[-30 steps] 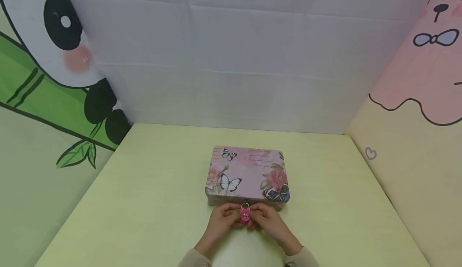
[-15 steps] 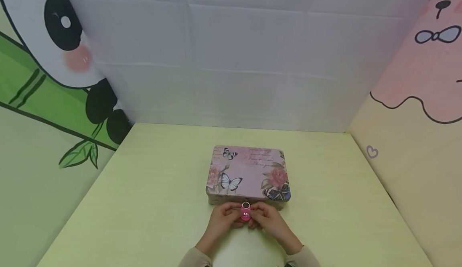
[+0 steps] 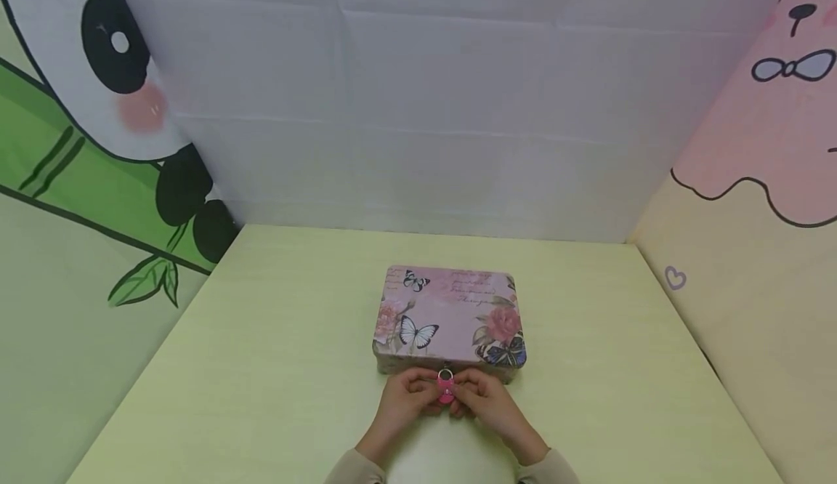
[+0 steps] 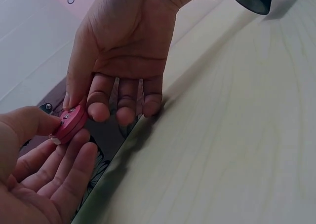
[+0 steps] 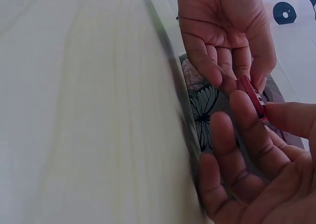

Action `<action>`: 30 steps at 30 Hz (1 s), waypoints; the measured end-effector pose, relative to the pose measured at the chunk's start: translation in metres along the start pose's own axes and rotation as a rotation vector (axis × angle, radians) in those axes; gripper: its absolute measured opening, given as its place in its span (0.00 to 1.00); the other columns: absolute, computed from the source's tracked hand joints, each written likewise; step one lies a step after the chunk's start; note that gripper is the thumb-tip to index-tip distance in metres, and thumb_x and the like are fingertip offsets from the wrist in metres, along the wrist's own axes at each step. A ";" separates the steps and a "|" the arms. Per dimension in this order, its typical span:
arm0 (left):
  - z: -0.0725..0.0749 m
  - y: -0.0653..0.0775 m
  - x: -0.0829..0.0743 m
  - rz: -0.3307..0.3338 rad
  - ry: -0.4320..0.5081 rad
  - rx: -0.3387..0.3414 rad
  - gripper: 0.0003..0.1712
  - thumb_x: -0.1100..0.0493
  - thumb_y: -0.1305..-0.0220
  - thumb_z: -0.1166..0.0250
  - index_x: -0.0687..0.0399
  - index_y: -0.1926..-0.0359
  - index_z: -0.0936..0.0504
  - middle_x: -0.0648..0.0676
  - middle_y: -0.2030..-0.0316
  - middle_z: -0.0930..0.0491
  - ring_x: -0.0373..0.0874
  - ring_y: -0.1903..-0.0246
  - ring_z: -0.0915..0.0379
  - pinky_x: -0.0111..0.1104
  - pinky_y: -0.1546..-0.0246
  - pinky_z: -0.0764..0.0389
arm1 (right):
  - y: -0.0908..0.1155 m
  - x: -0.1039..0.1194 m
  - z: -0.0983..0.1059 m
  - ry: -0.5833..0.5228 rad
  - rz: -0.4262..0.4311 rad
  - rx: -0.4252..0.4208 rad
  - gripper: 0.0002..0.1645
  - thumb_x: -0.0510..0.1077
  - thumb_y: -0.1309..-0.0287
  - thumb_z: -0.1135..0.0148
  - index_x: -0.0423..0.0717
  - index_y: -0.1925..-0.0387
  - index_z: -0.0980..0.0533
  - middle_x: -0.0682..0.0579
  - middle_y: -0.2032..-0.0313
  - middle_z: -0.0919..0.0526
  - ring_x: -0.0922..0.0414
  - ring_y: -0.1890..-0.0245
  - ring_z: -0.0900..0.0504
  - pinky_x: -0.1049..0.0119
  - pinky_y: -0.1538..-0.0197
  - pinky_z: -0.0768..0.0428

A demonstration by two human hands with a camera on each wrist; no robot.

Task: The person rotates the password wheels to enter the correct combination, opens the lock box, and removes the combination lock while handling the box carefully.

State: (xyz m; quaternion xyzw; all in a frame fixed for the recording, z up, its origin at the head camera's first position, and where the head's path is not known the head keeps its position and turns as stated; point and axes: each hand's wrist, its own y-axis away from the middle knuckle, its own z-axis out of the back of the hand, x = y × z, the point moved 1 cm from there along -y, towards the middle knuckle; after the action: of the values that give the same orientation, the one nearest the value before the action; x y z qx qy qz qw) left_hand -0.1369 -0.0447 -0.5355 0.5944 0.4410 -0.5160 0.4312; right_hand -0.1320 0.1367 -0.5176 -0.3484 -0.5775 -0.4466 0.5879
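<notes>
Pinching the lock [image 3: 446, 391] with left hand [image 3: 403, 402] and right hand [image 3: 488, 400], against or just beside the closed box [image 3: 451, 317].

Seemingly midway: with a grip made, with work at the dials [image 4: 66, 116] probably in hand, and with finishing at the lock apparently left to do. Held narrow between thumb and fingers from either side, with the other right fingers loosely bent. Placed at the middle of the box's near side, close by the clasp [image 3: 447, 365], over the tabletop [image 3: 261, 368]. Impossible to tell the shackle [image 3: 446, 370] as fastened or loose, or as linked to the clasp or merely near. Unable to read the dials' numbers, or to see much of the box's front behind both hands. Missing part of the left hand past the left wrist view's edge.
</notes>
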 end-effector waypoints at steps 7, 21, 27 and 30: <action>-0.001 0.002 0.002 0.007 -0.008 -0.014 0.16 0.74 0.42 0.36 0.84 0.54 0.25 0.69 0.68 0.15 0.43 0.74 0.17 0.36 0.70 0.13 | 0.002 -0.002 -0.003 -0.017 0.003 0.003 0.13 0.34 0.31 0.46 0.22 0.55 0.28 0.40 0.73 0.16 0.62 0.75 0.21 0.74 0.73 0.28; -0.003 -0.002 0.000 0.012 0.038 -0.027 0.17 0.77 0.44 0.35 0.85 0.54 0.25 0.68 0.68 0.16 0.39 0.75 0.19 0.35 0.72 0.13 | 0.000 -0.004 -0.001 -0.034 0.035 0.015 0.14 0.33 0.29 0.48 0.19 0.54 0.30 0.34 0.73 0.17 0.61 0.76 0.20 0.73 0.74 0.26; -0.002 -0.002 0.003 0.017 0.022 -0.024 0.17 0.77 0.45 0.34 0.84 0.54 0.25 0.69 0.68 0.16 0.39 0.74 0.18 0.37 0.71 0.13 | 0.000 -0.004 -0.001 -0.030 0.029 0.013 0.13 0.33 0.30 0.47 0.21 0.54 0.29 0.38 0.73 0.16 0.62 0.75 0.20 0.73 0.73 0.25; -0.002 -0.003 0.004 0.014 0.017 -0.021 0.17 0.77 0.45 0.35 0.84 0.54 0.25 0.69 0.67 0.16 0.39 0.74 0.18 0.36 0.71 0.13 | 0.000 -0.003 -0.001 -0.027 0.023 0.011 0.13 0.34 0.30 0.46 0.21 0.54 0.29 0.40 0.73 0.16 0.62 0.75 0.20 0.74 0.73 0.26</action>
State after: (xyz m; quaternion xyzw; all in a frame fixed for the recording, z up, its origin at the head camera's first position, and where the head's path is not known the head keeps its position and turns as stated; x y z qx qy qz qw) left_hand -0.1388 -0.0419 -0.5393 0.5973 0.4462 -0.5031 0.4372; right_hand -0.1314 0.1356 -0.5208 -0.3577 -0.5838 -0.4319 0.5872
